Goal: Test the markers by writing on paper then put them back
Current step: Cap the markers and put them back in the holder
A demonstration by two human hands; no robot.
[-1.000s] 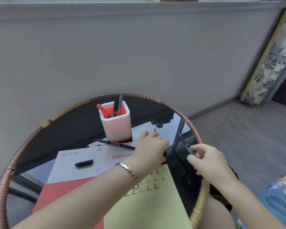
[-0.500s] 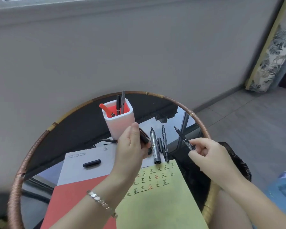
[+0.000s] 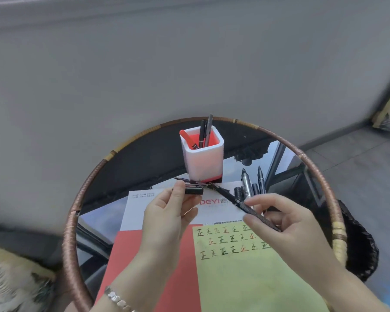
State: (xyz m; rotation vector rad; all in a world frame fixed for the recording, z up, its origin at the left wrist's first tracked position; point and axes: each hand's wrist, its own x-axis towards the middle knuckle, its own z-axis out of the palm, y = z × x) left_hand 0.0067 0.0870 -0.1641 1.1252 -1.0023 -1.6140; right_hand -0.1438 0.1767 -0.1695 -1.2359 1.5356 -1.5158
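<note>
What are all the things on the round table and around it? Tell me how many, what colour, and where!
Table: one, round, glass top with a brown woven rim.
Pen holder: one, white outside and red inside, at the table's far side.
Pens in the holder: three, one red, two dark.
Loose markers: two or three, dark, right of the holder.
Booklet: one, red and white, mid-table.
Yellow-green paper: one, rows of written characters, on the booklet.
Bracelet: one, silver, left wrist.
Left hand: grip on a black cap.
Right hand: grip on an uncapped black marker.
</note>
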